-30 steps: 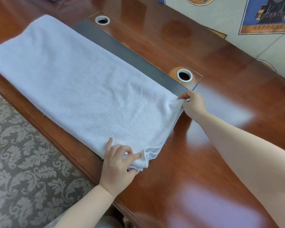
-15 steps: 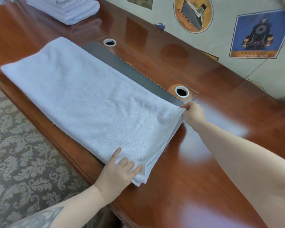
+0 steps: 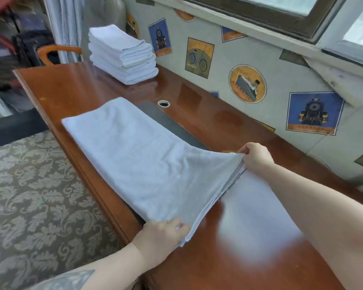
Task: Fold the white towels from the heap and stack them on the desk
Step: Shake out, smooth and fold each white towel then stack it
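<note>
1. A second ago the near end of the towel (image 3: 143, 164) lay flat on the worktop (image 3: 249, 258), with both hands busy at its two corners. Now that end is raised: the far corner is well clear of the wood and the short edge sags in a slope between the two hands.

2. To my eye that means the squaring-up is finished and the next fold has begun. I would guess the lifted end is about to be carried over towards the far end of the towel, which lies flat on the worktop, roughly in the middle of its length.

3. The view has also swung up, so the stack of folded towels (image 3: 123, 54) at the far end of the worktop, by the wall, now shows in full. This towel should join it once it is folded small enough; I judge at least one more fold is needed after this one.

4. The right hand (image 3: 256, 156) pinches the far corner, thumb and fingertips closed on the layered edge, and holds it above the wood.

5. The left hand (image 3: 161, 234) grips the near corner at the worktop's front edge, its fingers curled round the cloth. This corner sits lower than the other; I cannot tell whether it is fully off the surface.

6. No heap of unfolded towels is in sight from here.
</note>
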A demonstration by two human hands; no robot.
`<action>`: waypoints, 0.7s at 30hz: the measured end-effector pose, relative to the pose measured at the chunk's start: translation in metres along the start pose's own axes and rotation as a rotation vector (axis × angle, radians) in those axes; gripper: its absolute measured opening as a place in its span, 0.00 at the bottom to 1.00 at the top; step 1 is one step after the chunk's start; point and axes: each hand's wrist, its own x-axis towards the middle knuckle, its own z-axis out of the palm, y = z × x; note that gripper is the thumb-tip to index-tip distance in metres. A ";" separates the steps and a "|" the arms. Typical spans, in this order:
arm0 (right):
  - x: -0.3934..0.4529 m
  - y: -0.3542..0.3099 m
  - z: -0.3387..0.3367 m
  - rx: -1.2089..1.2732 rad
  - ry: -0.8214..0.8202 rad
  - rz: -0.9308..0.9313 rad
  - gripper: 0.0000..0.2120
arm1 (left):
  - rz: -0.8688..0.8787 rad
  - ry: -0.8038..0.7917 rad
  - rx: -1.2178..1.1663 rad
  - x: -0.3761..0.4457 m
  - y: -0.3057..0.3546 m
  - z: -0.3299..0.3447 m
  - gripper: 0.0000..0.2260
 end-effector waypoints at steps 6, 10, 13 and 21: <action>-0.038 0.028 0.016 -0.218 0.019 -0.037 0.14 | 0.043 0.037 -0.022 -0.015 0.009 -0.014 0.13; -0.066 0.053 0.048 -0.260 -0.101 0.024 0.14 | 0.053 -0.153 0.043 -0.030 0.040 0.019 0.16; -0.082 0.069 0.067 -0.304 -0.149 0.047 0.15 | 0.072 -0.234 0.070 -0.031 0.060 0.035 0.18; -0.079 0.078 0.051 -0.855 -0.375 -0.257 0.11 | 0.205 -0.349 -0.202 -0.025 0.061 0.039 0.13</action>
